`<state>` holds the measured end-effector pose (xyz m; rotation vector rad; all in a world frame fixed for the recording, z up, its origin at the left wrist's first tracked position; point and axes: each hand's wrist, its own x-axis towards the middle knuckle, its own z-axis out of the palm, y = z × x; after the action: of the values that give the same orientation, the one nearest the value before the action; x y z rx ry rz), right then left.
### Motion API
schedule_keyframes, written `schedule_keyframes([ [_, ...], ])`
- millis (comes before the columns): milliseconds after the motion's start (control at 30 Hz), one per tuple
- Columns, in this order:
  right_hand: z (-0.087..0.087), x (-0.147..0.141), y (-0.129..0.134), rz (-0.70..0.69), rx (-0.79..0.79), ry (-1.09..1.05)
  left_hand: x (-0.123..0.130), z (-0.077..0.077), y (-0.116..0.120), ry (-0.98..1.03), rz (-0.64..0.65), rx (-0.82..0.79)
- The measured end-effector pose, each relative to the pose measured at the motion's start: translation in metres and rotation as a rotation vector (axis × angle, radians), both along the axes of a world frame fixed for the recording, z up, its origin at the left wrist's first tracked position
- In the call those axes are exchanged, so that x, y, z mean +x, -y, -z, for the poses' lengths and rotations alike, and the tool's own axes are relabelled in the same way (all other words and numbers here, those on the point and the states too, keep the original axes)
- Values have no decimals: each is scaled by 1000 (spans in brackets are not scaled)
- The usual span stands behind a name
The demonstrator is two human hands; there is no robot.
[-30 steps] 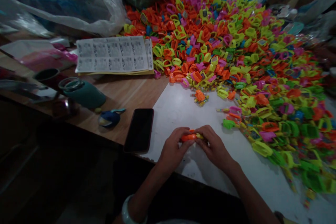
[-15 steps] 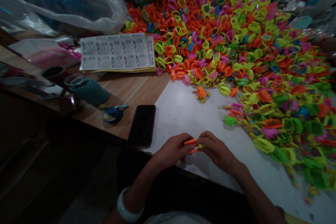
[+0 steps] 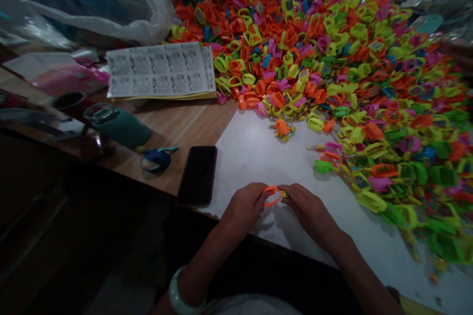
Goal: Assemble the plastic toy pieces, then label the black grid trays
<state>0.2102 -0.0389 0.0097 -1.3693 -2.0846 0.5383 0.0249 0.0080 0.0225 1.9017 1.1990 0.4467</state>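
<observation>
head view: since half a second ago, the orange loop [image 3: 271, 189] has been brought into plainer sight; then it was largely covered by fingers, now its opening is shown as a ring between the two hands. by this, the piece appears to have been turned or spread for handling, and it has not been let go. its far rim is pinched by the closed fingers of the left hand [image 3: 246, 204]. at its three o'clock edge, a small yellow piece [image 3: 284, 194] is gripped by the right fingertips; whether it is joined to the loop cannot be told. the left forearm is angled in from seven o'clock, the right hand [image 3: 305, 206] from about four, both held low over the white sheet [image 3: 244, 152]. from the loop, the phone [image 3: 197, 175] is found between nine and ten o'clock, the colourful heap [image 3: 332, 69] from twelve to three.
</observation>
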Motion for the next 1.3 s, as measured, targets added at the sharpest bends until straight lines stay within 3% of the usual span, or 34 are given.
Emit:
schedule_keyframes([
  [300, -5, -12, 9, 0, 158, 417, -4, -10, 4, 86, -98, -332],
  [500, 5, -18, 13, -121, 188, 584, -1, 0, -1, 118, -120, -636],
  [633, 8, 5, 13, -19, 193, 528, 5, -1, -5, 193, 29, -717],
  [733, -6, 59, 13, 286, 250, 523, 5, -6, -17, 322, 78, -549],
  [833, -26, 113, 3, 792, 318, 701, 15, -7, -44, 252, -74, -147],
  [900, -35, 124, -19, 916, 281, 732, 34, -5, -70, 167, -140, 133],
  [933, -37, 120, -35, 885, 233, 686, 46, -3, -84, 123, -143, 250],
  [1000, -34, 95, -74, 668, 89, 496, 72, -1, -111, -2, -140, 390],
  [1100, -20, 47, -131, 545, 40, 436, 100, 4, -139, -116, -144, 401],
  [1200, -5, 19, -162, 486, 22, 415, 99, 7, -145, -159, -174, 369],
  [1300, 6, 14, -158, 377, 15, 384, 74, 8, -131, -205, -182, 343],
])
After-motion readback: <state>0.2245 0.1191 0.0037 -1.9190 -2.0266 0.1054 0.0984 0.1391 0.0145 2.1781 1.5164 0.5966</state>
